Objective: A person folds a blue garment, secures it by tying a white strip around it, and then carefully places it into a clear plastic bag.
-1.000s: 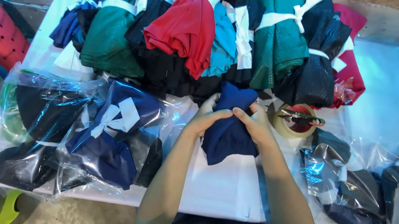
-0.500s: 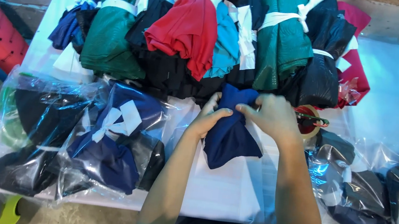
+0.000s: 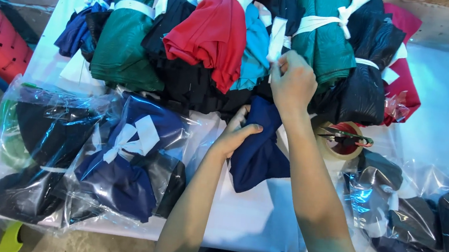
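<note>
Head view: left hand [image 3: 237, 134] closed around the gathered top of a rolled navy garment [image 3: 259, 154] on the white desk [image 3: 247, 223], right hand [image 3: 292, 82] just beyond that garment, pinching a white tie strip [image 3: 276, 40] in the heap of tied bundles [image 3: 211, 36]. Navy garment not yet tied or bagged. Left of it, several bagged bundles [image 3: 121, 159] already done; right of it, a tape roll [image 3: 338, 143] with scissors [image 3: 345, 137] and more bagged pieces [image 3: 409, 217]; many bundles in the heap unbagged.

One camera sits on the person's head, looking steeply down and close over the white table [image 3: 430, 125], forearms entering from the bottom edge.
</note>
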